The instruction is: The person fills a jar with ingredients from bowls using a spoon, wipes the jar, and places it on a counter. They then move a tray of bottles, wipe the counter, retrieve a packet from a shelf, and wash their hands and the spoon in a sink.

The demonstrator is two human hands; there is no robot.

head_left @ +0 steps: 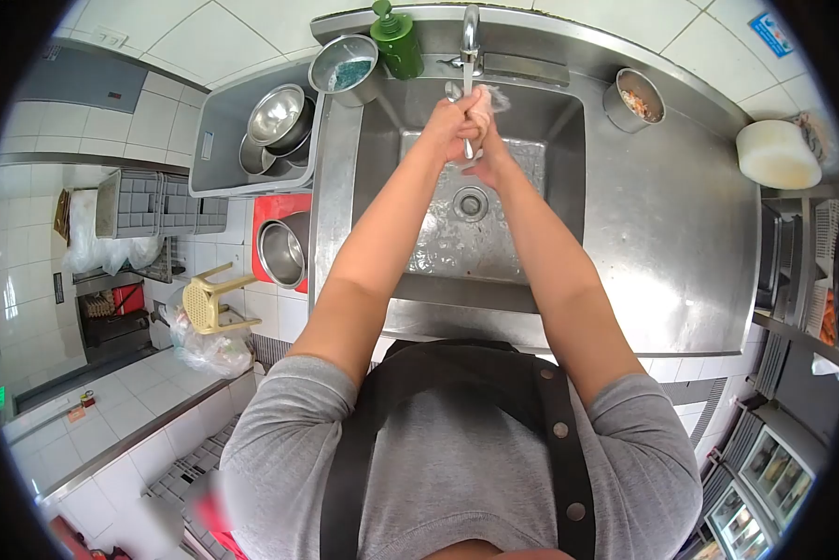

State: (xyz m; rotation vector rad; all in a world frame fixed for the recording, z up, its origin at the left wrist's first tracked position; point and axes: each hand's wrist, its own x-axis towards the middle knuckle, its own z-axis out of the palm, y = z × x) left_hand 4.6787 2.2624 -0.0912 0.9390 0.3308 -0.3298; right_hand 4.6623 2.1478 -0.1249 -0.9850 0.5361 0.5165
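Beneath the running tap (471, 37), my two hands meet over the steel sink (559, 187). My left hand (445, 128) is closed around a metal spoon (453, 91); the spoon's bowl shows above the fingers and its handle end below them. My right hand (490, 154) is pressed against the left one, its fingers closed and partly hidden. A pale, wet bit (499, 98) shows beside the fingers, and I cannot tell whether it is cloth or splashing water. Below the hands, the wet basin floor has a round drain (470, 203).
A green pump bottle (397, 42) and a steel pot with a teal scrubber (345, 70) stand at the back left. Metal bowls (279, 117) sit in a grey tub (205, 177). On the right counter stand a pot with food scraps (635, 101) and a white round block (777, 155).
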